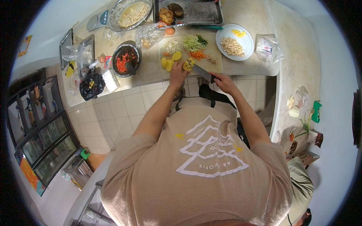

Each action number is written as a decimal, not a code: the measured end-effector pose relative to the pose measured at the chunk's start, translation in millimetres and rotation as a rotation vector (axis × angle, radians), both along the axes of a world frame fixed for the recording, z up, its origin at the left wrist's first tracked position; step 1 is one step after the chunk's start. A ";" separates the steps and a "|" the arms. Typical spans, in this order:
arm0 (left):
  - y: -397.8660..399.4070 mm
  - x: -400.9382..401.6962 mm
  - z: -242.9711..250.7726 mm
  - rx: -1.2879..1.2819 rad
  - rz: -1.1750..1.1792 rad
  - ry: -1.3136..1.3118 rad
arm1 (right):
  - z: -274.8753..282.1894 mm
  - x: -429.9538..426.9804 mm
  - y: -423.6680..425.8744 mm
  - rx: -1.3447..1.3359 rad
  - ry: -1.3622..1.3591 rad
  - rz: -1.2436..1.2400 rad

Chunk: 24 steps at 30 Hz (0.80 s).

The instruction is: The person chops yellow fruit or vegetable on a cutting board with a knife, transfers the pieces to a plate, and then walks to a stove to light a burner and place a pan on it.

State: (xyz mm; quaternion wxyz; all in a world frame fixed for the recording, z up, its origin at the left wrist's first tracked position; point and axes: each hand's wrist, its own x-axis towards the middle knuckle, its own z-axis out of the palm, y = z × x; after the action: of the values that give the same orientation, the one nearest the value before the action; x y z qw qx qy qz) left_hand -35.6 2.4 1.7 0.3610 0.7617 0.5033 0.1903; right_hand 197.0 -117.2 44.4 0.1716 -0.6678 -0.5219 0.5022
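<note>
My right hand (225,84) grips the dark handle of a kitchen knife (201,72), its blade reaching left to a pile of cut yellow potato (188,64). My left hand (178,75) rests beside that pile, its fingertips at the pieces; whether it pinches one is hard to tell. Thick yellow potato slices (169,64) lie left of it on a pale cutting board (209,67). Farther back on the board are bean sprouts (173,46), shredded cabbage (191,43) with chopped greens, diced carrot (197,55) and a small chopped pale heap (211,58).
Left stands a stone mortar (126,60) with red paste and a pestle, near a black plastic bag (92,86). A white plate (249,50) of diced pieces is right. Behind are an egg (170,31), a baking tray (198,14) and a metal bowl (111,17). Another person (301,183) is lower right.
</note>
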 end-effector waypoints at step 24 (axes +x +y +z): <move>6.3 -2.1 -5.2 0.032 -0.134 0.175 | 33.9 138.1 22.7 0.113 -0.737 -0.459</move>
State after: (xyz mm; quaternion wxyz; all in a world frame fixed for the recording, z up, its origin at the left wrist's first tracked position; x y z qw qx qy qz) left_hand -37.7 8.7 -3.5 0.3153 0.8130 0.4778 0.1065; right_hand 335.1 -94.4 78.3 0.1175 -0.8905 -0.4132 0.1500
